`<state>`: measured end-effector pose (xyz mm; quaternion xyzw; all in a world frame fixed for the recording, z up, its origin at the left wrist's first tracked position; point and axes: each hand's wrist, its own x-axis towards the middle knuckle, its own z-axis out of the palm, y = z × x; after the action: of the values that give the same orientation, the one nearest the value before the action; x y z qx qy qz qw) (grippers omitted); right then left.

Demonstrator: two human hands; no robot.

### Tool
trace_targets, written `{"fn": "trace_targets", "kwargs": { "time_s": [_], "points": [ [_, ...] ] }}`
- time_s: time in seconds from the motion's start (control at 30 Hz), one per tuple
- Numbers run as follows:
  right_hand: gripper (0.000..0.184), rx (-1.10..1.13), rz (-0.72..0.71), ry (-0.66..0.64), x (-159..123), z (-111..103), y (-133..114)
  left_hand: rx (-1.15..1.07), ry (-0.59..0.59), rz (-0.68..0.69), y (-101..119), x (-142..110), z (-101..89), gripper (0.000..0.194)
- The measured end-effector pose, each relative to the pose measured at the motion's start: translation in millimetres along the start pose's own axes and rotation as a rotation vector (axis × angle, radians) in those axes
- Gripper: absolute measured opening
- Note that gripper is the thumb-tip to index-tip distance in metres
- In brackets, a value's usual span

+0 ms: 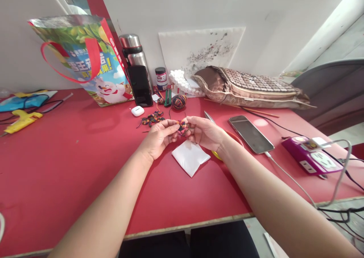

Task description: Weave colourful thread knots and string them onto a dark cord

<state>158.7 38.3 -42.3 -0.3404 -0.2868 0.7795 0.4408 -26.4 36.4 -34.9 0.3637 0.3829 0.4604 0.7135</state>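
Observation:
Between my two hands is a small multicoloured yarn piece (181,126), partly covered by fingers. My left hand (161,136) pinches its left side with thumb and fingers. From the right, my right hand (203,132) also has its fingers closed on the piece; any tool in them is too small to make out. Just behind lies a ball of multicoloured yarn (179,101). More knotted yarn pieces (153,118) rest to the left. A folded white paper (191,158) lies below the hands. Scissors (209,117) are partly hidden under my right wrist.
A phone (251,134) with a cable and a purple power strip (313,157) lie on the right. Behind are a bag (108,72), a steel flask (135,49), a black phone (140,85), a jar (161,78) and a brown cushion (256,87). A yellow glue gun (24,120) lies left.

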Motion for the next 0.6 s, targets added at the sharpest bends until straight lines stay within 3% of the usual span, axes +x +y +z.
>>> {"fn": "trace_targets", "kwargs": {
  "time_s": [0.2,0.33,0.47,0.6],
  "points": [
    [0.033,-0.032,-0.039,-0.025,1.3,-2.4,4.1,0.022,-0.003,0.002,-0.2,0.4,-0.1,0.034],
    [0.027,0.044,-0.045,-0.043,0.1,0.6,2.2,-0.044,0.0,-0.028,0.7,-0.1,0.2,0.03],
    [0.01,0.054,0.009,0.057,-0.8,5.0,-1.7,-0.061,0.073,-0.011,1.0,1.7,-0.6,0.019],
    [0.013,0.048,0.049,0.102,-1.4,7.5,-2.2,-0.065,0.142,0.012,0.7,3.2,-1.7,0.016]
  ]
}}
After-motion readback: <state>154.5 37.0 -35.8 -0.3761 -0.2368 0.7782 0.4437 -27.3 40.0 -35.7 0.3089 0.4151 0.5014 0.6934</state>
